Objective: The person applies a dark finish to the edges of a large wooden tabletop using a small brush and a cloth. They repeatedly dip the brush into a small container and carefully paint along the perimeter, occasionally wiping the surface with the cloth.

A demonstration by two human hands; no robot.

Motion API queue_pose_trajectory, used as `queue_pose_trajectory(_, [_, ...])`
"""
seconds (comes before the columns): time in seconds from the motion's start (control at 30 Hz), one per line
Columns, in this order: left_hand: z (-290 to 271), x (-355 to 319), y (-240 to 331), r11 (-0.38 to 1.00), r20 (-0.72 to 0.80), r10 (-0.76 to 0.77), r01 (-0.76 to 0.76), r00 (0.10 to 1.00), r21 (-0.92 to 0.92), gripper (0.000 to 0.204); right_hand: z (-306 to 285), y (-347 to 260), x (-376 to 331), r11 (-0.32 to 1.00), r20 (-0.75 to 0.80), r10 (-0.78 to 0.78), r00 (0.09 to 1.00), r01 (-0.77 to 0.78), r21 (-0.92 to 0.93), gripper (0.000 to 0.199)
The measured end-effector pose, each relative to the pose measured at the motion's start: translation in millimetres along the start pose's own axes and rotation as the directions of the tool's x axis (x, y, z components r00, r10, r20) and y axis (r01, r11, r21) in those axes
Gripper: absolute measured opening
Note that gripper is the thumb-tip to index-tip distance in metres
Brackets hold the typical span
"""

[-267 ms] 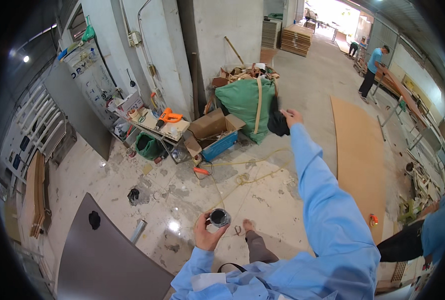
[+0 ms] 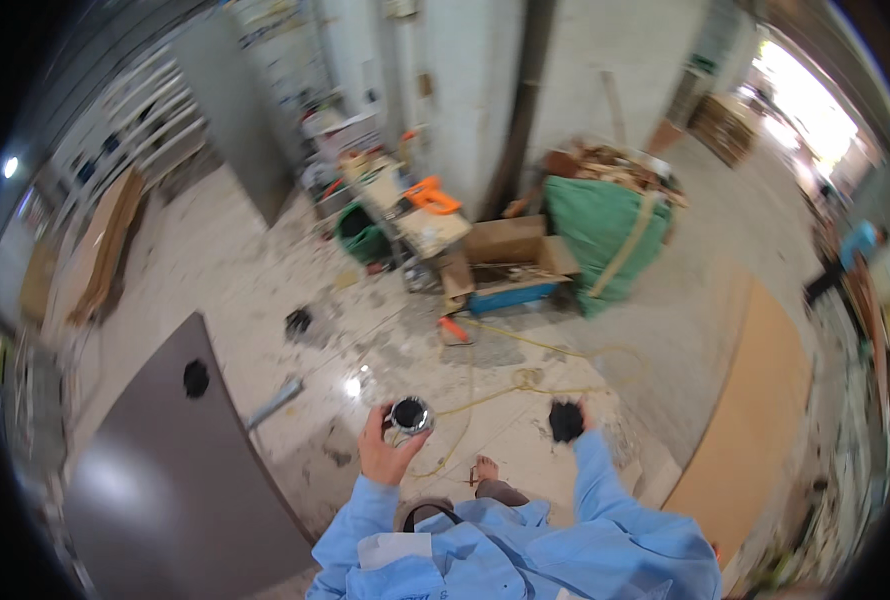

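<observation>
1. The left hand [image 2: 383, 455] curls its fingers around a small round metal cylinder [image 2: 409, 414] with a dark top, low in the view at 6 o'clock.
2. The right hand [image 2: 571, 420], at 3 o'clock from it, clasps a black object [image 2: 564, 421].
3. A yellow cord [image 2: 525, 385] lies on the floor at 12 o'clock from the hands.
</observation>
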State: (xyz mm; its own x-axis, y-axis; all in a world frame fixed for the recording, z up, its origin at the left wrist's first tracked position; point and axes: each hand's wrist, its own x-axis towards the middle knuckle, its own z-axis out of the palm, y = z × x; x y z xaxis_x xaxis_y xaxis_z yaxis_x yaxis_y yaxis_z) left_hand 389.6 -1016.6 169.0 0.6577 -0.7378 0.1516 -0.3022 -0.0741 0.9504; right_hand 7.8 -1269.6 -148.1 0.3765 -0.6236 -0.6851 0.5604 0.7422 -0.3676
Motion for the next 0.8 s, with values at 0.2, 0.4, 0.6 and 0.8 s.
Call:
queue_pose_trajectory(0.2, [-30, 112, -28, 0.992, -0.271, -0.044, 0.075, 0.962, 0.105, 0.062, 111, 128, 113, 0.208, -0.214, 0.46, 0.862, -0.339, -0.918, 0.056])
queue_pose_trajectory(0.4, [-74, 249, -107, 0.992, -0.442, -0.015, 0.068, 0.897, 0.105, 0.063, 320, 92, 299, 0.308, -0.072, 0.379, 0.923, -0.199, -0.93, 0.053])
queue_pose_trajectory(0.6, [-128, 409, -148, 0.988, -0.49, -0.091, 0.14, 0.867, 0.065, 0.064, 457, 46, 489, 0.522, 0.122, -0.124, 0.985, 0.169, -0.836, 0.032])
queue_pose_trajectory(0.8, [-188, 558, -156, 0.987, -0.505, -0.103, 0.151, 0.857, 0.054, 0.064, 615, 31, 562, 0.573, -0.014, -0.129, 0.992, 0.063, -0.817, 0.082])
